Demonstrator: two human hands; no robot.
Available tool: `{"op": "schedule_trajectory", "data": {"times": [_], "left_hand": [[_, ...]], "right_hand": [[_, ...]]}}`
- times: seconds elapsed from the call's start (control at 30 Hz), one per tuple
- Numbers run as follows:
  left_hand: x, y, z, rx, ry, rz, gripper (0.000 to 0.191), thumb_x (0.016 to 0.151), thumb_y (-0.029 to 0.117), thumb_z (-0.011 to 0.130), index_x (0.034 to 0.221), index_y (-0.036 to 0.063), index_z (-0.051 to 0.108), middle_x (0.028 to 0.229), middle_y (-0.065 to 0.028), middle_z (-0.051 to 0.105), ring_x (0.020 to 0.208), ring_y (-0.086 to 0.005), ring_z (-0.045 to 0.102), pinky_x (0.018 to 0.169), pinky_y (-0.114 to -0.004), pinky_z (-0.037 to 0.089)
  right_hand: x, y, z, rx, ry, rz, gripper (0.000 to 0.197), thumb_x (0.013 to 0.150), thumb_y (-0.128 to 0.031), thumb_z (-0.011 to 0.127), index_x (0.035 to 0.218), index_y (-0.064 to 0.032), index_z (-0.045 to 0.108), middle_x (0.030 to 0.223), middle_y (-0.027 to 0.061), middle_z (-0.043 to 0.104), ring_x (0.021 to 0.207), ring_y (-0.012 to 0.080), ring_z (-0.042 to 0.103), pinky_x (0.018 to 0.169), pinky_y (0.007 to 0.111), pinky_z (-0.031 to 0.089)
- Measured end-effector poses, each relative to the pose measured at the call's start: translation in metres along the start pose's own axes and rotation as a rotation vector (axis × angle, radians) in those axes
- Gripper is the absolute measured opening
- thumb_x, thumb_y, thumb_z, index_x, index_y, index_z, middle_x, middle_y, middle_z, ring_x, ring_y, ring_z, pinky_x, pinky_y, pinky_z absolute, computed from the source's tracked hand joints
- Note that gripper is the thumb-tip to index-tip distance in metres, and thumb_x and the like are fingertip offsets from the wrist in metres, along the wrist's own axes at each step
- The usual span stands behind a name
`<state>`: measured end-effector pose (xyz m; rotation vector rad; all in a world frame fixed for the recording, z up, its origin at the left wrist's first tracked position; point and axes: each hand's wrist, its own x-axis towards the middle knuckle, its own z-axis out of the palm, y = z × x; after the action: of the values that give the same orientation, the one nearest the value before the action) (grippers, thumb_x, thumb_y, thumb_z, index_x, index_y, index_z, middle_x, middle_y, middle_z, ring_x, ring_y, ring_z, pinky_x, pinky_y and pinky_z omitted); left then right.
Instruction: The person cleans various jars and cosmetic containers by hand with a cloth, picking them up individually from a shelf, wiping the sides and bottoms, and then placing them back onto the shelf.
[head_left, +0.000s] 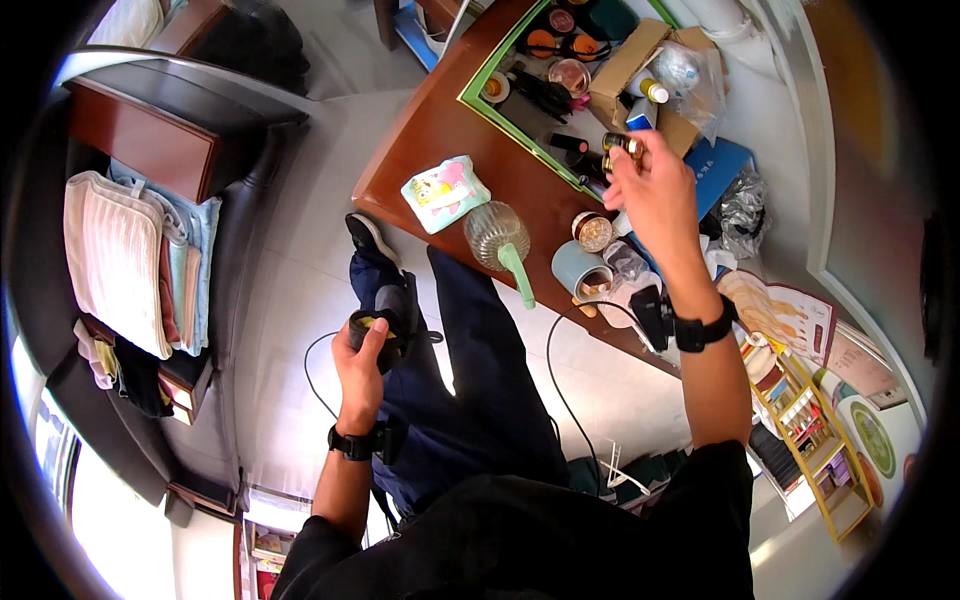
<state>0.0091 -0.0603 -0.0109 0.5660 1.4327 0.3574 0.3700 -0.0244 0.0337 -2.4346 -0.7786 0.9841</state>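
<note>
My left hand (362, 375) grips a small dark pouch (369, 346) with a yellowish inside, thumb over its rim, above my legs. Over the right edge of a green-rimmed tray (525, 148) my right hand (651, 187) holds a small dark bottle (619, 142) with a shiny gold-toned part between its fingers. Just under the fingers is another small dark item, partly hidden. Inside the tray lie a dark tube (568, 142), round jars and an open cardboard box (628, 71). A white-capped small bottle (654, 91) rests by the box.
On the brown wooden tabletop (420, 120) are a wipes packet (445, 193), a ribbed clear spray bottle (496, 234) with a green handle, a round jar (592, 231) and a grey-blue cup (579, 268). A yellow rack (814, 442) stands at right. Folded towels (116, 255) lie on the dark sofa.
</note>
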Motion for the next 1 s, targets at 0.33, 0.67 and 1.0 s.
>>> {"op": "schedule_trajectory", "data": {"times": [0.33, 0.67, 1.0], "left_hand": [[0.001, -0.007, -0.006, -0.016, 0.015, 0.018, 0.023, 0.09, 0.022, 0.063, 0.084, 0.001, 0.058, 0.072, -0.0014, 0.057, 0.059, -0.0095, 0.053, 0.056, -0.023, 0.045], [0.0, -0.006, -0.008, -0.068, -0.008, -0.006, 0.021, 0.091, 0.021, 0.063, 0.083, 0.0013, 0.058, 0.073, 0.0001, 0.057, 0.066, -0.0073, 0.052, 0.061, -0.022, 0.044], [0.003, -0.006, -0.011, -0.046, -0.009, -0.021, 0.022, 0.091, 0.02, 0.063, 0.082, 0.0012, 0.057, 0.074, 0.001, 0.056, 0.066, -0.0069, 0.05, 0.061, -0.022, 0.043]], "right_hand": [[0.058, -0.006, 0.006, -0.182, 0.056, -0.086, 0.038, 0.089, -0.019, 0.062, 0.114, 0.0083, 0.057, 0.078, 0.0178, 0.069, 0.062, 0.0203, 0.07, 0.061, 0.03, 0.056], [0.112, 0.008, -0.002, -0.16, 0.086, -0.121, 0.028, 0.086, -0.019, 0.065, 0.104, 0.0021, 0.065, 0.08, 0.0108, 0.07, 0.065, 0.0156, 0.071, 0.062, 0.027, 0.054], [0.095, 0.023, 0.029, -0.614, 0.01, -0.446, 0.028, 0.084, -0.014, 0.063, 0.107, 0.0019, 0.062, 0.09, 0.0253, 0.066, 0.087, 0.0413, 0.064, 0.077, 0.046, 0.052]]}}
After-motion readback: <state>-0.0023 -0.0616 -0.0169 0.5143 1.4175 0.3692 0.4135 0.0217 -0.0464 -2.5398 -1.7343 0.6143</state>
